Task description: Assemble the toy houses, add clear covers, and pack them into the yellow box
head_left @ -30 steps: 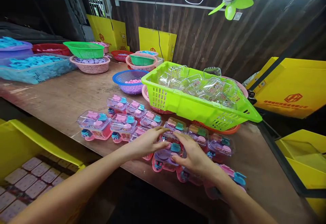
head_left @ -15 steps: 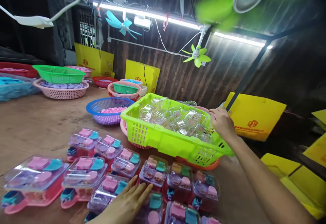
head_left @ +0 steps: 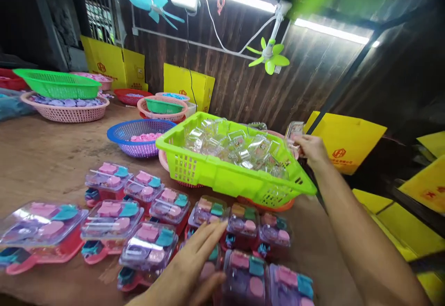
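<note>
My left hand (head_left: 194,262) is stretched out over the toy boxes, its fingers extended and nothing seen in its grasp. Beneath and around it stand several pink toy boxes (head_left: 149,248) with clear lids; small pink, teal and purple pieces show through. At the far right corner of the lime green basket (head_left: 208,174), my right hand (head_left: 313,150) is closed on a clear plastic case (head_left: 295,132), which is partly hidden by the fingers. Inside the green basket lies a heap of clear plastic covers (head_left: 239,150).
Behind the boxes sits a blue and purple basket (head_left: 135,146) of pink pieces. A green basket (head_left: 59,83) rests on a pink basket (head_left: 69,111) at the left. Yellow cartons (head_left: 347,134) stand along the wall and at the right. Small fans (head_left: 269,58) hang overhead.
My right hand has moved right from the basket's rim and now has a clear plastic case in it. My left hand has shifted right over the boxes. The camera view has tilted down.
</note>
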Demonstrator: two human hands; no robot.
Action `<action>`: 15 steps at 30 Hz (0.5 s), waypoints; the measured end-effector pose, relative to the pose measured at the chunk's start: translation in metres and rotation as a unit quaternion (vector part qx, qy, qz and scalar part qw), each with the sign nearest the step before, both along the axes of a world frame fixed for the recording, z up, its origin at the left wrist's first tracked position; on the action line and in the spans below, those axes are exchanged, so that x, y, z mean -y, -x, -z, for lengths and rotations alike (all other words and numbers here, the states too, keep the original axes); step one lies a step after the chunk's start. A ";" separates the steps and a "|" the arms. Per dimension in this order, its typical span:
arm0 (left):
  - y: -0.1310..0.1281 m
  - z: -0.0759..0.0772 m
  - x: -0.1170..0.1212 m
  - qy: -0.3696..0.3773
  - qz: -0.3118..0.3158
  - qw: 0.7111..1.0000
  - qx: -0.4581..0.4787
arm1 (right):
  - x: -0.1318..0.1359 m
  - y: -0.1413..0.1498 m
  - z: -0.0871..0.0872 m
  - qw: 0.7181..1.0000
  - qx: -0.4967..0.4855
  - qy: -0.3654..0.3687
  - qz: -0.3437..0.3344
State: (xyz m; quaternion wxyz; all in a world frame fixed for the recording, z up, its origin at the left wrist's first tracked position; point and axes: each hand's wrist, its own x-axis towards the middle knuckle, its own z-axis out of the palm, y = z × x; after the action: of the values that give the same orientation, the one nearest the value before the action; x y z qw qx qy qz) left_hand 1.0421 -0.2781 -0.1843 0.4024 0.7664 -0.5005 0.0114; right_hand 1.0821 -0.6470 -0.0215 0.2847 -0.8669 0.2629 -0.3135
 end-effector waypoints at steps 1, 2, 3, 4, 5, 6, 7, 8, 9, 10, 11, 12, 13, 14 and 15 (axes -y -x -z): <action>0.005 -0.005 0.009 0.037 0.024 0.997 -0.071 | -0.013 0.027 0.005 0.998 0.049 -0.037 -0.021; 0.010 -0.009 0.020 0.078 0.055 0.985 -0.145 | -0.030 0.055 0.013 0.981 0.138 -0.114 -0.077; 0.015 -0.012 0.033 0.121 0.089 0.964 -0.218 | -0.052 0.085 0.025 0.949 0.204 -0.192 -0.144; 0.021 -0.013 0.047 0.163 0.120 0.937 -0.284 | -0.075 0.113 0.039 0.924 0.227 -0.246 -0.183; 0.027 -0.014 0.061 0.198 0.149 0.906 -0.344 | -0.099 0.140 0.055 0.912 0.204 -0.289 -0.206; 0.034 -0.014 0.075 0.221 0.174 0.876 -0.391 | -0.119 0.163 0.073 0.905 0.140 -0.330 -0.230; 0.040 -0.014 0.088 0.229 0.195 0.853 -0.426 | -0.134 0.184 0.090 0.892 0.092 -0.369 -0.243; 0.046 -0.013 0.099 0.226 0.212 0.838 -0.450 | -0.143 0.201 0.106 0.888 0.059 -0.388 -0.240; 0.052 -0.012 0.108 0.216 0.225 0.830 -0.463 | -0.145 0.216 0.120 0.897 0.042 -0.383 -0.219; 0.056 -0.011 0.115 0.202 0.233 0.830 -0.465 | -0.142 0.229 0.131 0.918 0.054 -0.350 -0.177; 0.060 -0.009 0.121 0.185 0.240 0.837 -0.456 | -0.134 0.240 0.138 0.946 0.086 -0.287 -0.125; 0.064 -0.007 0.125 0.165 0.244 0.850 -0.436 | -0.123 0.249 0.141 0.970 0.119 -0.198 -0.075; 0.067 -0.005 0.128 0.145 0.244 0.869 -0.405 | -0.112 0.257 0.142 0.985 0.136 -0.099 -0.047; 0.071 -0.003 0.130 0.124 0.241 0.890 -0.366 | -0.102 0.264 0.140 0.991 0.121 -0.007 -0.051; 0.074 0.000 0.132 0.101 0.237 0.910 -0.324 | -0.093 0.270 0.138 0.991 0.070 0.067 -0.088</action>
State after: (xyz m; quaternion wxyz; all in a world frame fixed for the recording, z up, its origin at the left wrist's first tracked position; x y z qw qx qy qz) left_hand 0.9678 -0.4104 -0.1844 0.6085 0.5422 -0.5056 -0.2830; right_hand 0.8120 -0.5542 -0.1592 0.2705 -0.8795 0.1435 -0.3642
